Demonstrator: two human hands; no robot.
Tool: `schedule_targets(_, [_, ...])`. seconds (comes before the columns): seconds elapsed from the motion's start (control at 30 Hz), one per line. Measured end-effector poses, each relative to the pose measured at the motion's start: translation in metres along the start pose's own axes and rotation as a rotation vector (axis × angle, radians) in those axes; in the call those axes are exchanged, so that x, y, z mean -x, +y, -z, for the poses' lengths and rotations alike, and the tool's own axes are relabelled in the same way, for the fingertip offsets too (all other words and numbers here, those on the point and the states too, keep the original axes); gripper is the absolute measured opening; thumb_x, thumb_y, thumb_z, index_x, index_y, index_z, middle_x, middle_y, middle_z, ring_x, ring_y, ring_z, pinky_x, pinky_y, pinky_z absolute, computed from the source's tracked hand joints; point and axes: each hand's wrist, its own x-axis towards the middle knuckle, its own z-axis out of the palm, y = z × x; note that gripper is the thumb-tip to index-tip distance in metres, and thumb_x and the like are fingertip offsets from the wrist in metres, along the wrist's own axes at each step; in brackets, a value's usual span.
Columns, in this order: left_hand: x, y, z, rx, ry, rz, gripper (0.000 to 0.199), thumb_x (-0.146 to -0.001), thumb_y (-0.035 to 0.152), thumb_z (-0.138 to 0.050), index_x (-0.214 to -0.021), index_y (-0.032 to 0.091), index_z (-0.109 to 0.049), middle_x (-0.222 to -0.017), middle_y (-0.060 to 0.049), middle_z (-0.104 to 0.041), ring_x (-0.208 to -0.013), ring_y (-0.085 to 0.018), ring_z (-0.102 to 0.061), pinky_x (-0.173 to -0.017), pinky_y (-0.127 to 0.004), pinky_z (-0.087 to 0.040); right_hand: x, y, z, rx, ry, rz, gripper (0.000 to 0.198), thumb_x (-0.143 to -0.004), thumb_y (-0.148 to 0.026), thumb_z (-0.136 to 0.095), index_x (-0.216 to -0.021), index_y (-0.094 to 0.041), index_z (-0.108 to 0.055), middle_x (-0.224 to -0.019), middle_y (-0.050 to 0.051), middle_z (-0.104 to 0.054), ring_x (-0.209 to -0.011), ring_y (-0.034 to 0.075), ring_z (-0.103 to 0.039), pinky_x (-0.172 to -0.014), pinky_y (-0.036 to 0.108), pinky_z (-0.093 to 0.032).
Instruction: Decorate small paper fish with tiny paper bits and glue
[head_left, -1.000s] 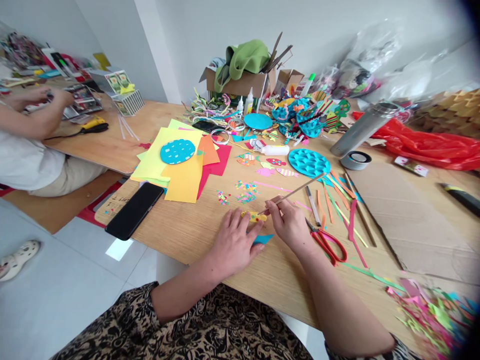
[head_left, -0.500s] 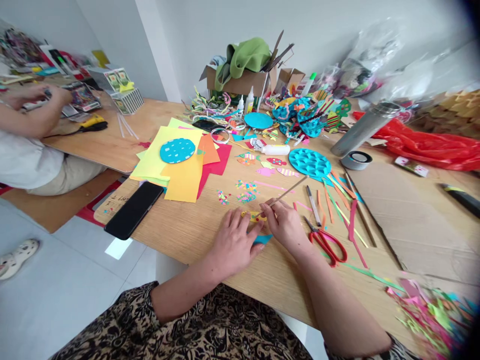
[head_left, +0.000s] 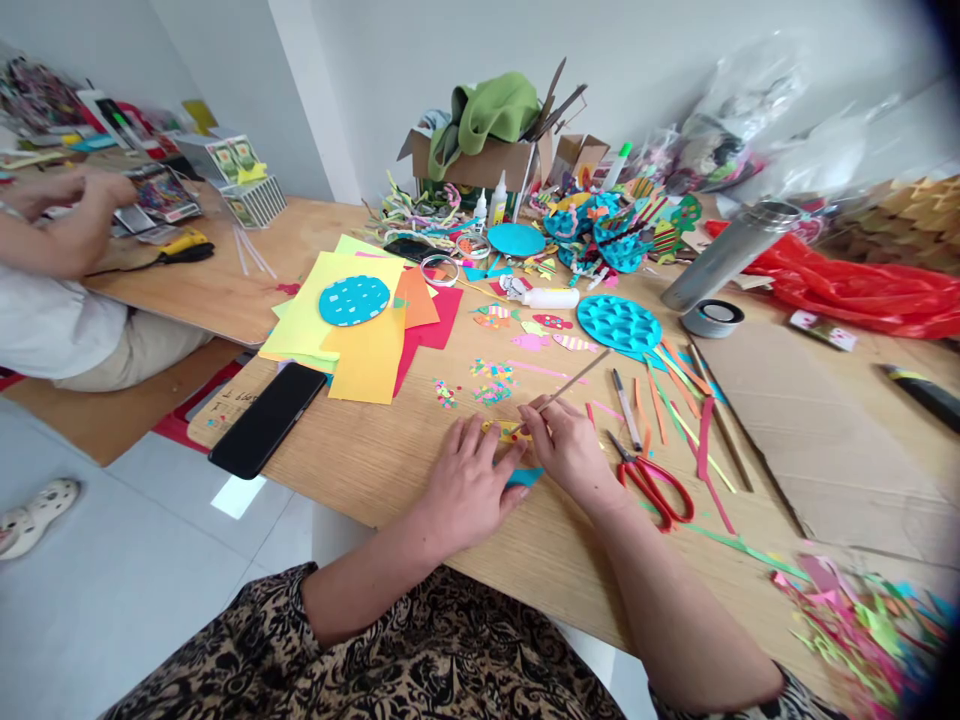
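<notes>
My right hand (head_left: 570, 447) pinches a thin wooden stick (head_left: 574, 383), its lower tip down on a small yellow paper cutout (head_left: 496, 429) with coloured dots. Flat on the table, my left hand (head_left: 469, 485) has its fingers stretched out, fingertips at the cutout's near edge. Part of the cutout is hidden by my hands. Under my left thumb a piece of blue paper (head_left: 527, 478) shows. Just beyond lie little heaps of coloured paper dots (head_left: 493, 383) and several paper fish (head_left: 574, 343). Red-handled scissors (head_left: 657, 490) lie open beside my right wrist, near a pen (head_left: 626, 408).
A black phone (head_left: 268, 420) and coloured paper sheets (head_left: 367, 360) lie to the left. A steel flask (head_left: 731, 255), cardboard (head_left: 817, 440) and paper scraps (head_left: 862, 630) are on the right. Behind stand glue bottles (head_left: 498, 200) and a box (head_left: 480, 165). Another person's arm (head_left: 56, 230) works at far left.
The stick in my right hand has tilted very slightly, its upper end shifting left. My left hand stays in place. The other person's hands have moved a little.
</notes>
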Motion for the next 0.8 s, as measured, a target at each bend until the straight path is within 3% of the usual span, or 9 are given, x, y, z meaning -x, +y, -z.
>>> schedule_targets(0.33, [0.0007,-0.0003,-0.0016,-0.003,0.005,0.005,0.053,-0.094,0.05,-0.045,-0.139,0.023,-0.046,-0.136,-0.014,-0.047,-0.134,-0.035,-0.035,-0.112,-0.057,-0.026,-0.0003,0.0003,-0.0003,-0.012,0.011,-0.016,0.028,-0.097,-0.03,-0.043,-0.071,-0.022,-0.051,-0.07,0.005,-0.063,-0.068,0.019,-0.061,-0.066,0.032,-0.047])
schedule_targets(0.67, [0.0002,0.0007,-0.0005,-0.029,0.028,0.01,0.055,-0.092,0.051,-0.05,-0.139,0.023,-0.046,-0.134,-0.014,-0.049,-0.132,-0.035,-0.037,-0.111,-0.056,-0.026,-0.0004,-0.0039,0.0042,-0.101,0.159,-0.069,0.031,-0.098,-0.034,-0.043,-0.072,-0.022,-0.053,-0.064,0.002,-0.062,-0.061,0.016,-0.06,-0.06,0.029,-0.046])
schedule_targets(0.8, [0.0002,0.0005,-0.0015,-0.031,0.037,0.009,0.056,-0.091,0.051,-0.052,-0.139,0.023,-0.046,-0.134,-0.015,-0.049,-0.132,-0.035,-0.037,-0.112,-0.055,-0.026,-0.0009,-0.0043,0.002,-0.097,0.177,-0.002,0.028,-0.098,-0.031,-0.043,-0.073,-0.022,-0.054,-0.069,0.003,-0.063,-0.063,0.016,-0.06,-0.062,0.029,-0.046])
